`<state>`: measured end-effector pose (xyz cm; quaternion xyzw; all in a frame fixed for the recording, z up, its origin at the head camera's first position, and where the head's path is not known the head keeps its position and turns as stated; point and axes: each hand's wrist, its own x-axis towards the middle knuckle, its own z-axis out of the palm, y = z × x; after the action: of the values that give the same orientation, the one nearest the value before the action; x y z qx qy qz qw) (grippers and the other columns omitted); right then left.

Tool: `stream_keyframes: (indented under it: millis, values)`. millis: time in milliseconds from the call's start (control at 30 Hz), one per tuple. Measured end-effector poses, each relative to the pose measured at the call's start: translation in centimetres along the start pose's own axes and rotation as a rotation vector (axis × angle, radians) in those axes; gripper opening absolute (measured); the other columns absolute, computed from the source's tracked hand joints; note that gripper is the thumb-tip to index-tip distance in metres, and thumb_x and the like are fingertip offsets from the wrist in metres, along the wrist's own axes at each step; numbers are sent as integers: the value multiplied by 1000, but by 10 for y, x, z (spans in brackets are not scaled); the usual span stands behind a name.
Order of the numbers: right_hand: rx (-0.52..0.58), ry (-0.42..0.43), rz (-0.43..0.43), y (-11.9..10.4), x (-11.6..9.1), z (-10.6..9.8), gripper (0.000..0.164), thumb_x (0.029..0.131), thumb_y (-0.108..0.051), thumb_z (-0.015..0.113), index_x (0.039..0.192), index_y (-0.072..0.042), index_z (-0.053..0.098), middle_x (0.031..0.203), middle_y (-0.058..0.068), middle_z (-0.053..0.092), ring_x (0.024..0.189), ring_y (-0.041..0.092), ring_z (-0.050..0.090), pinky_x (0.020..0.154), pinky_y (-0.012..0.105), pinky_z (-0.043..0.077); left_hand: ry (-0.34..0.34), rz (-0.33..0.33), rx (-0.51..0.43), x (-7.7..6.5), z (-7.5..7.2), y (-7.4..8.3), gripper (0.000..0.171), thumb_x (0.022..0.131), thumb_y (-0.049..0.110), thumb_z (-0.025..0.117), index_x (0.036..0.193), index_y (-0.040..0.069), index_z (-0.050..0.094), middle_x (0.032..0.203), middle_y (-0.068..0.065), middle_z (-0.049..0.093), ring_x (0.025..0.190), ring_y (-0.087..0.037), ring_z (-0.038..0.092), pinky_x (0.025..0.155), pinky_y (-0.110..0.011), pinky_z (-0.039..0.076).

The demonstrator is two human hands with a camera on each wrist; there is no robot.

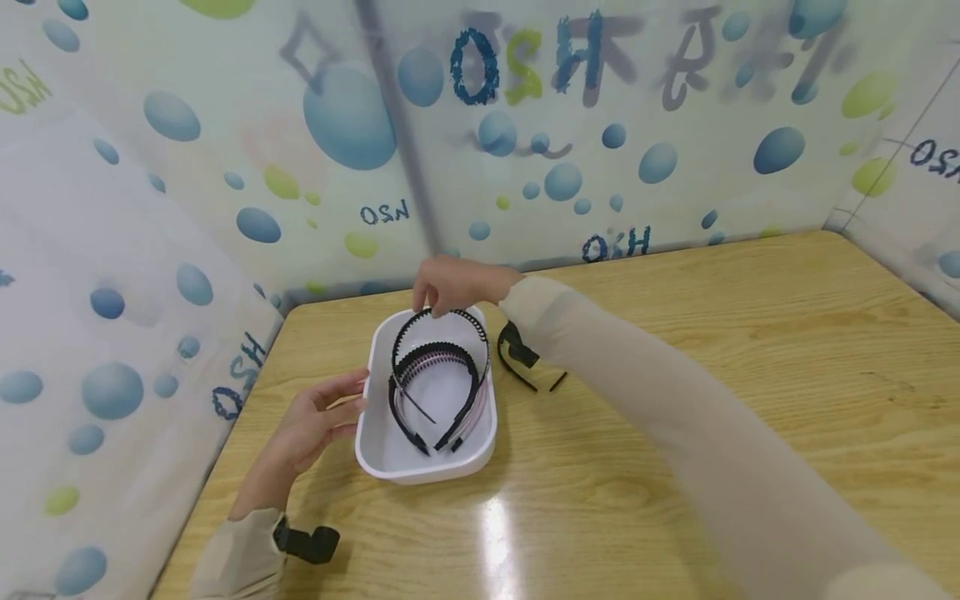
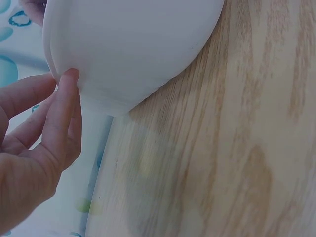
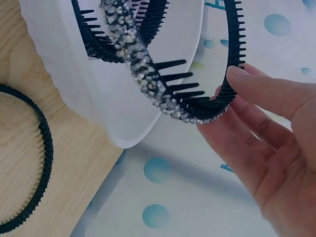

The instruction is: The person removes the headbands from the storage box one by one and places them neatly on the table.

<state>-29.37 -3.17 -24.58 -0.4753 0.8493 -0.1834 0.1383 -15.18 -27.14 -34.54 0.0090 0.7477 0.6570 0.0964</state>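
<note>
A white plastic basin (image 1: 375, 450) stands on the table, with several toothed headbands lying inside, among them a black headband (image 1: 474, 375). My right hand (image 1: 453, 285) pinches a headband studded with glittering stones (image 3: 143, 79) by its curved top, holding it over the basin. Black comb teeth line that headband's inner side in the right wrist view. At the basin's left side is my left hand (image 1: 315, 421); in the left wrist view its fingertips (image 2: 70, 76) touch the rim, fingers mostly straight.
Right of the basin, another black headband (image 3: 47, 143) lies on the wooden table (image 1: 675, 400), partly hidden by the right wrist's camera strap (image 1: 517, 346) in the head view. A wall sheet (image 1: 465, 183) printed with blue bubbles rises behind the table and along its left side.
</note>
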Motion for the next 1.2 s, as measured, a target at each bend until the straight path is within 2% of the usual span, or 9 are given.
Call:
stream_keyframes:
  millis: [467, 733, 1200]
  values:
    - [-43, 33, -12, 16, -26, -9, 25, 83, 2, 63, 107, -3, 67, 101, 10, 65, 94, 22, 59, 82, 28, 48, 11, -10, 3, 2, -2, -4, 54, 88, 5, 61, 135, -7, 37, 110, 0, 55, 94, -11, 59, 75, -32, 53]
    - [-25, 50, -19, 31, -43, -14, 24, 83, 4, 62, 106, 0, 67, 103, 11, 65, 94, 23, 60, 83, 30, 48, 15, -15, 11, 2, -1, -3, 54, 88, 5, 61, 135, -6, 38, 111, -1, 54, 95, -10, 59, 76, -32, 53]
    - [78, 122, 68, 64, -70, -18, 22, 85, 2, 62, 105, -2, 68, 103, 11, 64, 93, 24, 59, 80, 35, 49, 11, -24, 21, 1, -1, -1, 55, 88, 6, 61, 136, -7, 36, 115, -4, 53, 95, -11, 59, 76, -32, 53]
